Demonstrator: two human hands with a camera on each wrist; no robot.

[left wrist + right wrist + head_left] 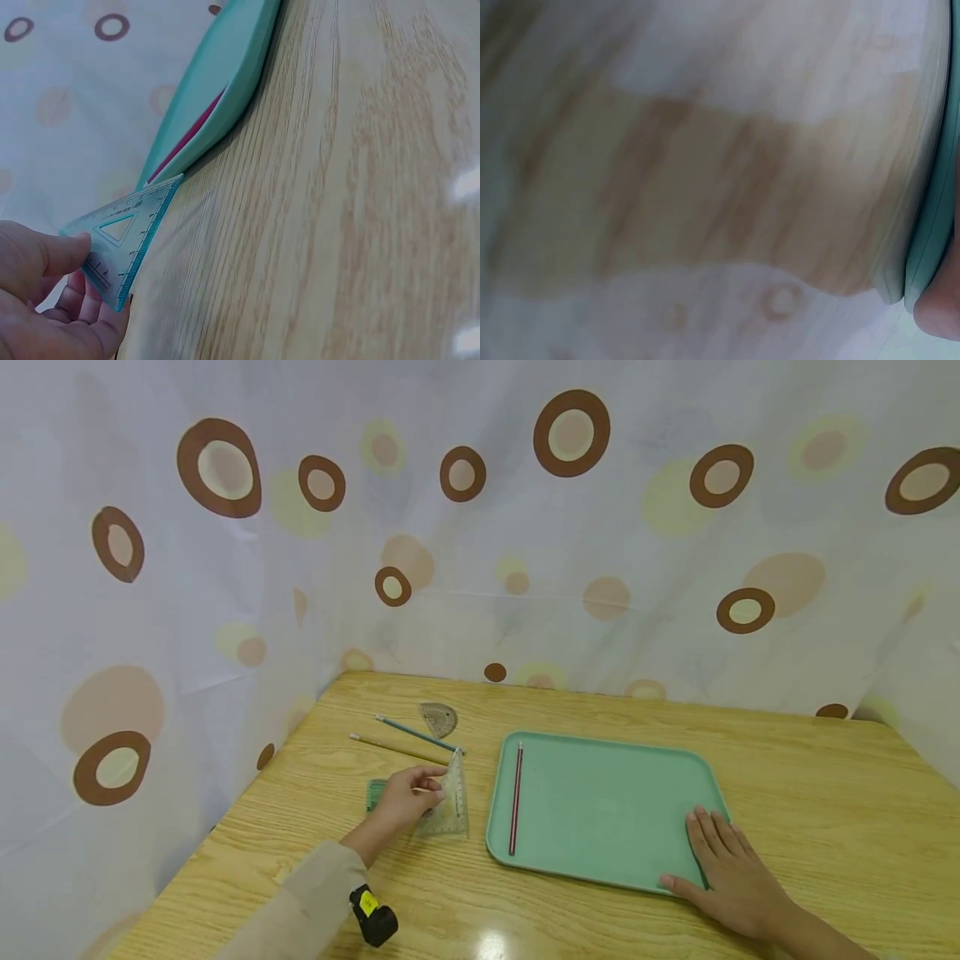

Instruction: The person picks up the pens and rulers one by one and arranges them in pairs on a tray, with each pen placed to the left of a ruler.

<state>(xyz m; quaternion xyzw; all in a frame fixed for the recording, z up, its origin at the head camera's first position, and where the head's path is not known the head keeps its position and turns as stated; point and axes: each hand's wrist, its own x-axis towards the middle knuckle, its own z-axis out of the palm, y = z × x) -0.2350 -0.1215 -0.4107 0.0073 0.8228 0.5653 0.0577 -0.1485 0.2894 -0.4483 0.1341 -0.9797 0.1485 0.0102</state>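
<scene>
My left hand (405, 797) pinches a clear triangular set square (454, 806) between thumb and fingers, just left of the green tray (615, 802). In the left wrist view the set square (146, 225) is tilted up, and its far corner overlaps the tray's end. A dark red pencil (516, 802) lies lengthwise along the left side inside the tray. My right hand (731, 877) rests with straight fingers on the tray's near right corner. Only a fingertip (939, 307) of it shows at the tray rim (930, 225) in the right wrist view.
Behind the left hand lie a blue pencil (416, 731), a yellow pencil (393, 747) and a clear protractor (439, 720). A green flat piece with markings (374, 792) is partly hidden by the left hand. A patterned curtain (525, 527) borders the wooden table (825, 777).
</scene>
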